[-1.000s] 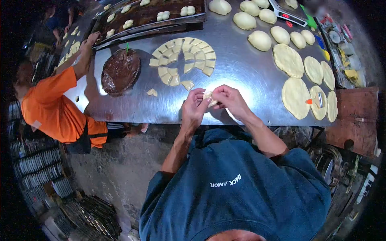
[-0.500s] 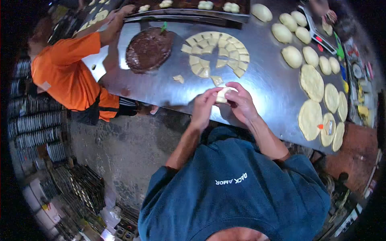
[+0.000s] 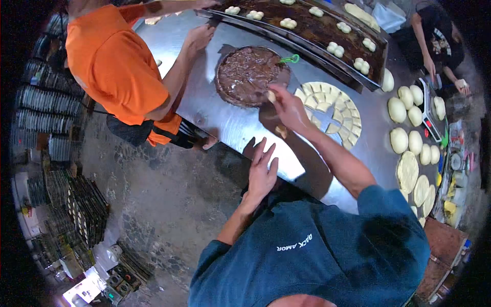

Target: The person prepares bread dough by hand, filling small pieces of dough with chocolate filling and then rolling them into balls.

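My right hand (image 3: pixel 290 110) reaches over the right rim of a round pan of brown filling (image 3: pixel 248 77), pinching a small pale piece of dough (image 3: pixel 271 96). A green-handled tool (image 3: pixel 290 59) rests in the filling. My left hand (image 3: pixel 262 174) is over the table's front edge, its fingers apart and nothing in them. Beside my right forearm lies a flat dough round cut into small pieces (image 3: pixel 327 92), with a gap in its middle. A loose scrap of dough (image 3: pixel 281 131) lies on the metal table below my right hand.
A dark baking tray (image 3: pixel 307 38) with several dough clusters spans the back. A person in an orange shirt (image 3: pixel 110 61) leans in at left, a hand at its edge. Dough balls (image 3: pixel 399 140) and flattened rounds (image 3: pixel 407 171) line the right, near a scale (image 3: pixel 431 120) and another person (image 3: pixel 434 41).
My hands have parted from the dough they held together. The right has gone left to the filling; the left has opened. My view has turned, and the orange-shirted person appears nearer.
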A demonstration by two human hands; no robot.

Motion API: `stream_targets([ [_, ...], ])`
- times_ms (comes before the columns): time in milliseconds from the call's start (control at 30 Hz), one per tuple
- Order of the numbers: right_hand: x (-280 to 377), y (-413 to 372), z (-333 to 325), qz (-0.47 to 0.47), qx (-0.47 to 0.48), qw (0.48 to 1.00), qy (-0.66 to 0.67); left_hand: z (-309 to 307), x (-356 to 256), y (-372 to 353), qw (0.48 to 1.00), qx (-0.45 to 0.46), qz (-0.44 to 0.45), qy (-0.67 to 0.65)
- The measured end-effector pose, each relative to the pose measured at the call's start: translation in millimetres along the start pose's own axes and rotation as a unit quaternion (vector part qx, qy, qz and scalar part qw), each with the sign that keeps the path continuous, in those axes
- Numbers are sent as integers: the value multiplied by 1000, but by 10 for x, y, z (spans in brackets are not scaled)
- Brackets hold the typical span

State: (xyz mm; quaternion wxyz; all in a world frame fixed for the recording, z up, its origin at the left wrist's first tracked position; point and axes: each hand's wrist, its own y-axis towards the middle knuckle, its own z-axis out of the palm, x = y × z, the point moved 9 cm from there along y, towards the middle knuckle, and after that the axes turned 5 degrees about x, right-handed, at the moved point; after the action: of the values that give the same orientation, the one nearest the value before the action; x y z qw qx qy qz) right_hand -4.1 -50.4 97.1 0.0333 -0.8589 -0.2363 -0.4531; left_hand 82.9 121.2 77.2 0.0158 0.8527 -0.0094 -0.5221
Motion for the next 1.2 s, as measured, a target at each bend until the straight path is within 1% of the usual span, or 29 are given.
stream_targets([
  [33, 180, 203, 89, -119, -15, 989, -92, -69, 129, -25, 1000, 4, -28, -1],
  [67, 141, 371, 185, -119, -8, 988, -94, -127, 253, -48, 998, 8, -56, -3],
  [133, 299, 552, 535, -192, 92, 960, -182, -241, 477, -110, 998, 2, -67, -5],
  [167, 276, 602, 673, -179, 143, 949, -214, -294, 585, -120, 997, -2, -72, -1],
  [200, 272, 631, 716, -179, 150, 948, -215, -357, 639, -129, 997, -5, -77, -5],
  [267, 25, 647, 929, -77, 278, 928, -234, -519, 752, -160, 995, -30, -93, -13],
  [300, 25, 710, 854, -20, 281, 938, -200, -608, 762, -153, 996, -48, -75, -6],
  [333, 23, 780, 763, -40, 234, 970, -43, -651, 796, -145, 996, -48, -79, -10],
  [400, -7, 825, 716, -17, 226, 969, -101, -722, 869, -111, 992, -51, -109, -42],
  [433, 20, 827, 732, -14, 226, 969, -102, -745, 840, -72, 994, -59, -87, -28],
  [467, 5, 779, 843, -3, 271, 946, -180, -745, 843, -23, 994, -57, -87, -29],
  [500, -38, 736, 925, 7, 314, 914, -256, -709, 863, 40, 993, -34, -99, -55],
  [533, -67, 739, 936, 10, 312, 915, -256, -664, 882, 101, 990, -11, -111, -80],
  [567, -95, 763, 935, 12, 293, 931, -217, -611, 921, 161, 991, -9, -110, -80],
  [600, -123, 802, 926, 12, 273, 945, -178, -502, 1046, 212, 975, -17, -128, -182],
  [633, -137, 851, 936, 22, 287, 950, -119, -424, 1081, 291, 948, -25, -144, -281],
  [667, -153, 849, 887, 21, 284, 951, -121, -368, 1056, 369, 949, -23, -141, -280],
  [700, -245, 751, 901, 161, 332, 925, 89, -304, 1043, 449, 915, -39, -171, -363],
  [733, -237, 576, 937, 288, 359, 838, 293, -227, 1012, 509, 872, -54, -201, -443],
  [767, -76, 431, 894, 299, 359, 784, 409, -187, 916, 560, 849, -68, -197, -486],
  [800, -90, 298, 880, 290, 359, 751, 473, -177, 820, 583, 850, -66, -194, -486],
  [867, 117, -23, 741, 280, 332, 684, 585, -128, 569, 611, 798, -70, -163, -576],
  [900, 169, -180, 645, 284, 303, 689, 595, -141, 437, 571, 793, -85, -155, -583],
  [933, 196, -329, 547, 288, 272, 691, 605, -101, 331, 509, 796, -80, -154, -579],
  [1000, 145, -646, 397, 299, 247, 691, 610, -49, 231, 314, 811, -109, -173, -549],
  [1033, 85, -806, 315, 309, 217, 698, 608, 43, 271, 235, 821, -113, -181, -529],
  [1067, 16, -968, 222, 321, 187, 703, 607, 173, 273, 174, 826, -102, -185, -522],
  [1133, -83, -1291, 65, 332, 164, 705, 606, 403, 192, 73, 813, -88, -180, -547],
  [1200, -295, -1623, -101, 353, 44, 658, 663, 633, 78, -23, 809, -72, -174, -557],
])
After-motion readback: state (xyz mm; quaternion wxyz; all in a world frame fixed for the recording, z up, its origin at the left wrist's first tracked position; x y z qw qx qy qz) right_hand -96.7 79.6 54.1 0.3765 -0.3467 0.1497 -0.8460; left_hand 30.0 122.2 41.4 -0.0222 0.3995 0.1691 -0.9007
